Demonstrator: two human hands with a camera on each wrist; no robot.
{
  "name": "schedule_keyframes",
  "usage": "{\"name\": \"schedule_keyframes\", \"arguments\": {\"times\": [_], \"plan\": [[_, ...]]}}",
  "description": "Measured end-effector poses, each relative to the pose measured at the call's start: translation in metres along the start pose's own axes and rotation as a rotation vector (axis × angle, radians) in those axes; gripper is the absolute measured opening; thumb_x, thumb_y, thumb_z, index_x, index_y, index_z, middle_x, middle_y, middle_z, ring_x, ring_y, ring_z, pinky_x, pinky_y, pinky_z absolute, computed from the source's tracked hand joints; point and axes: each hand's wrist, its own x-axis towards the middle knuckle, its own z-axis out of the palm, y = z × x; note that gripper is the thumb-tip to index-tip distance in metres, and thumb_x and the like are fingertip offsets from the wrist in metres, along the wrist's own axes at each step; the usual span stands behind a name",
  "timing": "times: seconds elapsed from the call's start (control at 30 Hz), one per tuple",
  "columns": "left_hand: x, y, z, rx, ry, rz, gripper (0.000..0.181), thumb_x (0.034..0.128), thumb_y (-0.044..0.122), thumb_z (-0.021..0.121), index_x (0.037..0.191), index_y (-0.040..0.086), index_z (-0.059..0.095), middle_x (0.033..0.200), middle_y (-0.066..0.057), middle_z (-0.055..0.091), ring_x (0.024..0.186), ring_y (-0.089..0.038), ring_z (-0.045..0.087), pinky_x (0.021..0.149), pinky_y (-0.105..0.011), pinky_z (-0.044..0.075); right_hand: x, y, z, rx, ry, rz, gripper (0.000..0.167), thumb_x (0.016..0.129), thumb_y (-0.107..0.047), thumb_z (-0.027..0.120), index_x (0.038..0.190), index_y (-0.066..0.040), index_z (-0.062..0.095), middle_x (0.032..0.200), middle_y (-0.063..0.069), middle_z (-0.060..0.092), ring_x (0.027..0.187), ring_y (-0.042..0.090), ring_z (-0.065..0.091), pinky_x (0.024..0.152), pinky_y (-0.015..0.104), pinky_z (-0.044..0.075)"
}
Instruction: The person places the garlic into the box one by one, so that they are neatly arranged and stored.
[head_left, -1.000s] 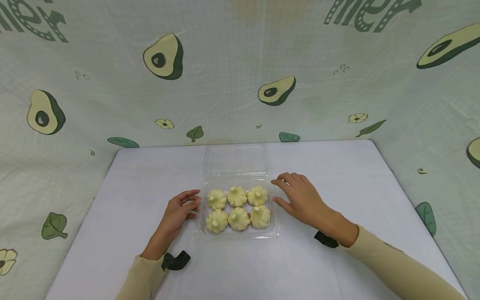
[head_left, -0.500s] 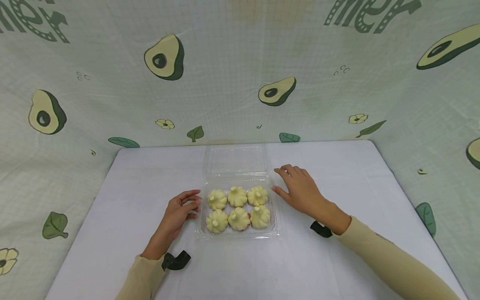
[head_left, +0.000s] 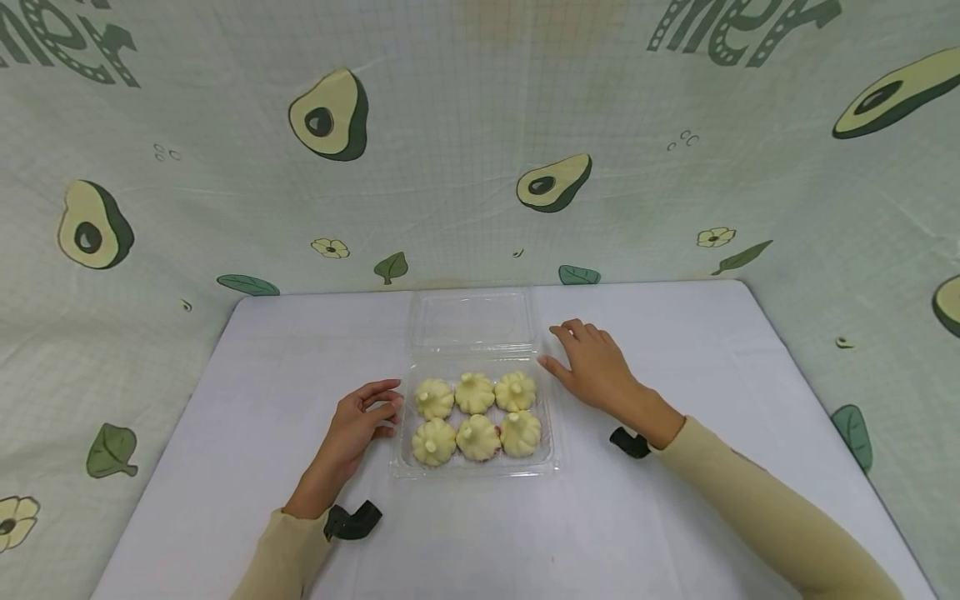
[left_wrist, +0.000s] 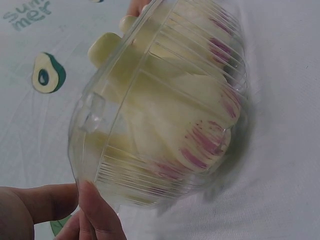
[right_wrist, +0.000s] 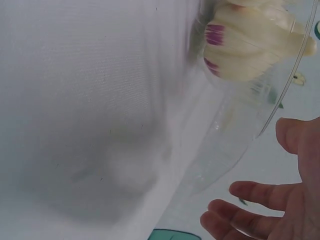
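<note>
A clear plastic clamshell box (head_left: 474, 468) lies with its lid folded back on the table, holding two rows of garlic bulbs (head_left: 477, 437). In the left wrist view, purple streaks mark the undersides of the pale bulbs (left_wrist: 175, 110). My left hand (head_left: 360, 425) is at the box's left side, its thumb and fingers (left_wrist: 97, 210) pinching the rim. Off the right side, near the hinge, hovers my right hand (head_left: 596, 367), with thumb and fingers spread apart. The right wrist view shows its fingers (right_wrist: 260, 195) loosely bent, holding nothing, beside the transparent rim.
The raised lid (head_left: 472, 321) reaches toward the table's back edge. A white cloth covers the table (head_left: 480, 542). Behind and at both sides hangs a curtain (head_left: 450, 167) printed with avocados and leaves. Each wrist carries a black camera mount (head_left: 352, 521).
My right hand has moved away from me along the box's right side, from beside the bulbs up toward the lid hinge. The left hand and the box have stayed in place.
</note>
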Motion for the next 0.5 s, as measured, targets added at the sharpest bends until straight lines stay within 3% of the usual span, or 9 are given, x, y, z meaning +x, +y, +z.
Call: {"name": "schedule_keyframes", "arguments": {"times": [0.5], "plan": [[0.001,-0.001,0.0,0.005,-0.005,-0.001,0.045,0.1053,0.005,0.065,0.148,-0.004,0.054,0.106,-0.001,0.065,0.082,-0.01,0.063,0.067,-0.023,0.059,0.019,0.004,0.012,0.039,-0.079,0.071,0.06,0.109,-0.042,0.059,0.139,0.009,0.061,0.139,0.029,0.059,0.129,0.047,0.057,0.105,0.062,0.048]]}}
